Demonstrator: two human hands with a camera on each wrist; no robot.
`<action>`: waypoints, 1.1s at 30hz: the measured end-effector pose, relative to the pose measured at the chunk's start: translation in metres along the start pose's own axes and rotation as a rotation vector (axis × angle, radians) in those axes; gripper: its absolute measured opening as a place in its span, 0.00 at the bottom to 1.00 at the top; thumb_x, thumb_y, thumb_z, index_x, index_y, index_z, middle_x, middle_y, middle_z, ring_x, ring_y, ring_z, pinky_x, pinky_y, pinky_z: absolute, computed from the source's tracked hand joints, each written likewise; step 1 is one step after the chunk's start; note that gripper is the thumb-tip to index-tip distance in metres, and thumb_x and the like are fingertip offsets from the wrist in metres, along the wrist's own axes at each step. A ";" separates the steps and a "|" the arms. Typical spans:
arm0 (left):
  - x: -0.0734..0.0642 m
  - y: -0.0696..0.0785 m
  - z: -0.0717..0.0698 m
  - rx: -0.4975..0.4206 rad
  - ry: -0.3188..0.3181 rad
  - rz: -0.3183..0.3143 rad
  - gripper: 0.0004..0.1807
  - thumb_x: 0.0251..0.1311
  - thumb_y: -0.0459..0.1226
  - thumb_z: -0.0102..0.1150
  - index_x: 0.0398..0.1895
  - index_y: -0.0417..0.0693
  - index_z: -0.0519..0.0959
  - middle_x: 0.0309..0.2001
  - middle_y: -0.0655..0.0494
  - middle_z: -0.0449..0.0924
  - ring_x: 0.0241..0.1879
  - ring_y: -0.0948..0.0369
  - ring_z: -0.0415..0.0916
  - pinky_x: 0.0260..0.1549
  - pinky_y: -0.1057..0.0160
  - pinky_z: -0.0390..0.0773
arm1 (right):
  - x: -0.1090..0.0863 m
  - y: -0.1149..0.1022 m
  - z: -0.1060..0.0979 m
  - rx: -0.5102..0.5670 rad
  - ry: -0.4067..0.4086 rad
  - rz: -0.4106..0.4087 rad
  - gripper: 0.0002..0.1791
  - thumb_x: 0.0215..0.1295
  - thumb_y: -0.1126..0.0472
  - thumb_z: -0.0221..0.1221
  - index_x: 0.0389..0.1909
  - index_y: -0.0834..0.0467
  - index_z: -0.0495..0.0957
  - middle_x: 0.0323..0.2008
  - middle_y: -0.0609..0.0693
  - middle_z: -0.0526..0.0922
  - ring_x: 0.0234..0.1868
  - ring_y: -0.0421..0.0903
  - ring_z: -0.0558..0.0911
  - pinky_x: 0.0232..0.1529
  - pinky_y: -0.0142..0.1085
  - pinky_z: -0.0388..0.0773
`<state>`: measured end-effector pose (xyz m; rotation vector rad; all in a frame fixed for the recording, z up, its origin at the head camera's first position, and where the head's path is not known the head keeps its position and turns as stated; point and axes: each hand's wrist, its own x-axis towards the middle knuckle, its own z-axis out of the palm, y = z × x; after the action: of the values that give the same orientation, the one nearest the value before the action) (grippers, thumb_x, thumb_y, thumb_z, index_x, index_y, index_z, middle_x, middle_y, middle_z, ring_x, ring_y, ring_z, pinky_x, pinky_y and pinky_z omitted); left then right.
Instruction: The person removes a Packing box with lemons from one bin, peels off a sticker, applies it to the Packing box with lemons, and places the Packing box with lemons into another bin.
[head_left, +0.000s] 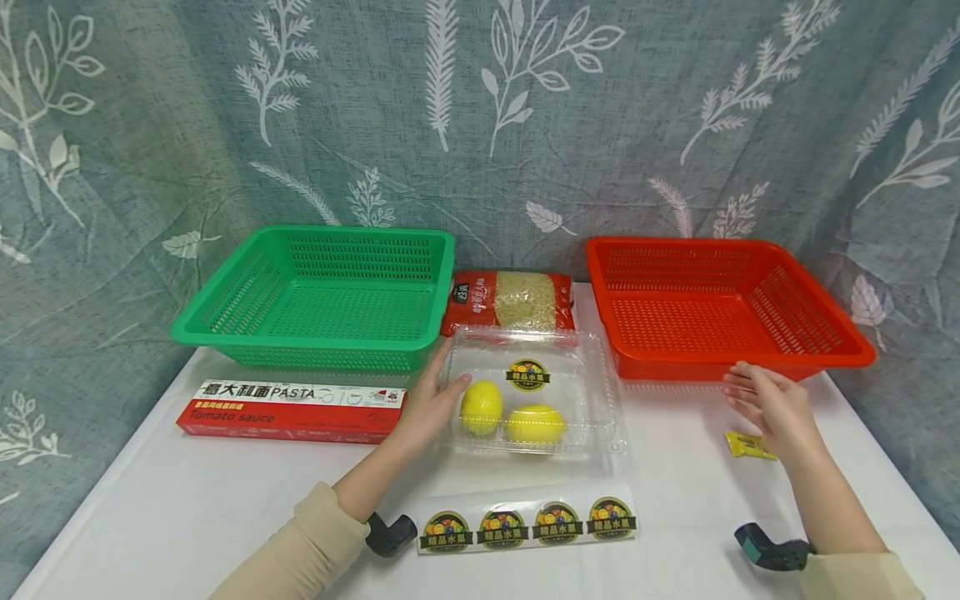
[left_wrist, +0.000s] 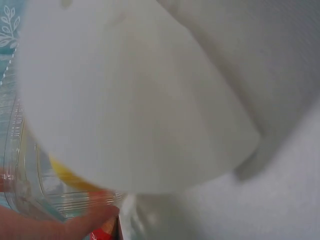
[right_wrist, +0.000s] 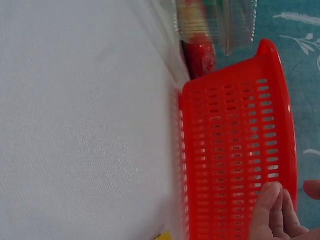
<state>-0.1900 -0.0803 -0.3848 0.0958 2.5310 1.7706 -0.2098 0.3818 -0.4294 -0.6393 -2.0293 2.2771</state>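
A clear plastic clamshell box (head_left: 577,392) stands mid-table with two lemons (head_left: 536,425) inside and a round fruit sticker (head_left: 527,375) on its lid. My left hand (head_left: 429,408) lies along the box's left side, its fingers straight and its thumb over the edge. In the left wrist view the thumb (left_wrist: 95,220) shows beside the box, and a large white sheet covers much of the picture. My right hand (head_left: 776,404) hovers at the front rim of the red basket (head_left: 738,367), fingers extended and holding nothing. A small yellow packet (head_left: 746,445) lies just below it.
A strip of fruit stickers (head_left: 525,521) lies in front of the box. Behind it is a red pasta bag (head_left: 525,300). At left, a red pasta box (head_left: 292,412) lies before a green basket (head_left: 322,354). A patterned curtain (head_left: 525,183) hangs behind.
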 end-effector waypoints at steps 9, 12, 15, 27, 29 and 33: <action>-0.001 0.000 0.000 -0.030 0.019 -0.008 0.32 0.64 0.36 0.47 0.71 0.50 0.50 0.70 0.47 0.47 0.67 0.47 0.46 0.61 0.47 0.54 | -0.008 -0.012 0.002 0.119 -0.049 0.058 0.30 0.52 0.44 0.63 0.52 0.53 0.67 0.33 0.45 0.82 0.36 0.42 0.83 0.39 0.33 0.78; -0.002 0.002 0.000 -0.036 0.023 -0.008 0.32 0.64 0.36 0.46 0.71 0.50 0.50 0.70 0.48 0.49 0.67 0.48 0.48 0.62 0.48 0.54 | -0.035 -0.034 0.020 0.157 -0.055 0.097 0.23 0.55 0.47 0.61 0.47 0.52 0.66 0.30 0.45 0.81 0.34 0.41 0.83 0.37 0.31 0.79; -0.002 0.002 0.000 -0.053 0.023 -0.003 0.32 0.64 0.35 0.46 0.71 0.48 0.51 0.69 0.47 0.50 0.67 0.48 0.49 0.62 0.49 0.54 | -0.057 -0.051 0.036 0.209 -0.073 0.122 0.23 0.56 0.50 0.62 0.46 0.54 0.63 0.28 0.46 0.81 0.32 0.42 0.83 0.35 0.30 0.79; -0.004 0.009 -0.004 -0.113 0.020 0.005 0.31 0.66 0.35 0.44 0.71 0.49 0.49 0.69 0.45 0.48 0.58 0.46 0.62 0.47 0.53 0.72 | -0.063 -0.058 0.040 0.408 -0.140 0.161 0.26 0.55 0.58 0.63 0.46 0.54 0.57 0.29 0.50 0.82 0.32 0.45 0.84 0.37 0.31 0.79; -0.002 0.010 -0.006 -0.115 0.014 -0.004 0.32 0.66 0.35 0.43 0.71 0.49 0.48 0.70 0.46 0.47 0.57 0.48 0.62 0.45 0.56 0.73 | -0.062 -0.059 0.039 0.413 -0.145 0.163 0.26 0.55 0.59 0.63 0.46 0.54 0.57 0.29 0.50 0.81 0.32 0.45 0.84 0.37 0.31 0.78; -0.001 0.011 -0.008 -0.116 0.006 -0.012 0.31 0.66 0.34 0.44 0.71 0.49 0.48 0.70 0.46 0.47 0.61 0.49 0.57 0.51 0.54 0.69 | -0.062 -0.059 0.039 0.433 -0.165 0.171 0.24 0.56 0.59 0.62 0.46 0.55 0.57 0.29 0.51 0.82 0.32 0.45 0.84 0.38 0.32 0.78</action>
<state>-0.1897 -0.0841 -0.3715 0.0712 2.4203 1.9113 -0.1802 0.3360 -0.3524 -0.6259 -1.4975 2.8263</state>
